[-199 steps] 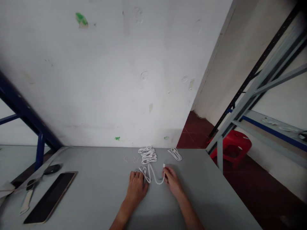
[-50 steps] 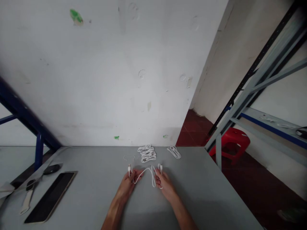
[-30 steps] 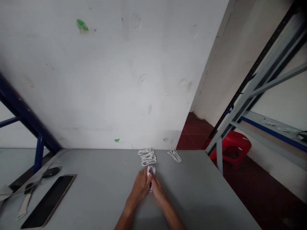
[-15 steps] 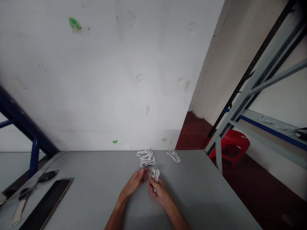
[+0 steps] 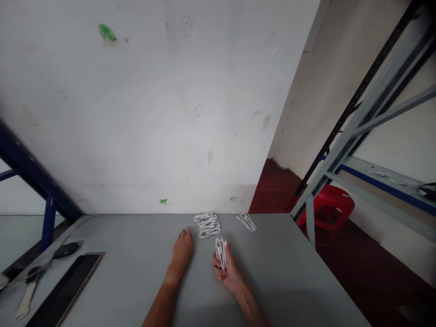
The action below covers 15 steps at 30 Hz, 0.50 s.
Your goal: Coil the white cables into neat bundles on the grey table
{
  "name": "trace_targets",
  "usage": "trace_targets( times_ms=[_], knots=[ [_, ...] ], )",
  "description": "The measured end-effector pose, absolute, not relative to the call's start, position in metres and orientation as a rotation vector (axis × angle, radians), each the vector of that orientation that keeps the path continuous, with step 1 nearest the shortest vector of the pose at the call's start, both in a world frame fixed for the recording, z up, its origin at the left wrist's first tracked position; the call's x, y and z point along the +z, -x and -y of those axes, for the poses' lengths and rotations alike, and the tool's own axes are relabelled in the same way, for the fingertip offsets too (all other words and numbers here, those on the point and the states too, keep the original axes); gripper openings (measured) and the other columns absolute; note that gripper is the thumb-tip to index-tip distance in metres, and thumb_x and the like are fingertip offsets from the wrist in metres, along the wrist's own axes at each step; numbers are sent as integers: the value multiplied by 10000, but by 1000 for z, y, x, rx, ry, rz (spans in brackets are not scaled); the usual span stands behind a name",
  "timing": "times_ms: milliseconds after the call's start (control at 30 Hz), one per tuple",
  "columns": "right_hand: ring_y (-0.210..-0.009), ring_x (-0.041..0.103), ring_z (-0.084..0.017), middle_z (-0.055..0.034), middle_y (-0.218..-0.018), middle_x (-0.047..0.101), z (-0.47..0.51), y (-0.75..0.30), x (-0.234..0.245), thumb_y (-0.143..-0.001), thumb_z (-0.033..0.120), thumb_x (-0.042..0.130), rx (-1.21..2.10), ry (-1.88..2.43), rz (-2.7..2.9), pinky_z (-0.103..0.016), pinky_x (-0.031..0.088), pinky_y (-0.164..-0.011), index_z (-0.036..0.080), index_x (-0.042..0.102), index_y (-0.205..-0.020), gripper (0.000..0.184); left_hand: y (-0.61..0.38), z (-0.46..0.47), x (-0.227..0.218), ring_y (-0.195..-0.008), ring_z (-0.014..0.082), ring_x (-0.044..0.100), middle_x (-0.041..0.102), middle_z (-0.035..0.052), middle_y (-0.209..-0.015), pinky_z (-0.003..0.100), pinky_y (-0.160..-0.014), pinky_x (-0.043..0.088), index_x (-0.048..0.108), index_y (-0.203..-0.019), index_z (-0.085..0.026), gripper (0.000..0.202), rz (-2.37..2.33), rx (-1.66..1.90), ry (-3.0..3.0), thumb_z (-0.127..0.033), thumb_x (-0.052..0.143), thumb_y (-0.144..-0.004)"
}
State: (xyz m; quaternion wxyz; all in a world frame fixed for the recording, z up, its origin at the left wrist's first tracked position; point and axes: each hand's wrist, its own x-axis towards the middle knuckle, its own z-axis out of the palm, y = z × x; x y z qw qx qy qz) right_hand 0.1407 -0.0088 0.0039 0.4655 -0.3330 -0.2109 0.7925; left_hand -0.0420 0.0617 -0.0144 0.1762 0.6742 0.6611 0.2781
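Our right hand point(image 5: 227, 271) clamps its fingers round the folded white charging cable point(image 5: 221, 251), held upright just above the grey tabletop point(image 5: 119, 254) so that its loops cannot spring apart. Our left hand point(image 5: 181, 252) lies flat with its fingers together and empty. Its tips are at the thin white wire ties point(image 5: 177, 230) beside the pile of coiled white cables point(image 5: 207, 224).

Grey table point(image 5: 136, 281) bears cable bundles point(image 5: 207, 223), tablet point(image 5: 64, 290)

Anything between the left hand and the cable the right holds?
No: head view shows only bare table between left hand and the folded white cable in the right hand.
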Motion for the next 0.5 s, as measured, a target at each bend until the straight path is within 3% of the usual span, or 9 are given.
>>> trace_targets(
  times_ms=[233, 367, 500],
  knots=[
    [-331, 222, -2, 78, -512, 515, 8, -140, -4, -542, 758, 795, 1815, 876, 453, -181, 103, -364, 181, 594, -727, 639, 49, -42, -5, -802, 219, 610, 584, 94, -939, 331, -768, 477, 535, -866, -193, 175, -1778, 941, -1948, -151, 379, -933],
    [-353, 266, 1, 60, -599, 597, 9, -137, -8, -543, 682, 846, 1737, 907, 445, -166, 145, -371, 177, 675, -887, 635, 38, -19, 1, -697, 196, 580, 596, 29, -771, 303, -692, 471, 529, -844, -206, 182, -1498, 1241, -1798, -315, 418, -938],
    [-354, 267, -2, 57, -603, 596, 12, -129, -10, -569, 705, 812, 1674, 941, 480, -168, 149, -371, 182, 692, -908, 635, 17, -2, 2, -561, 155, 500, 542, -27, -632, 255, -567, 412, 541, -807, -203, 298, -1305, 1232, -1528, -463, 465, -933]
  ],
)
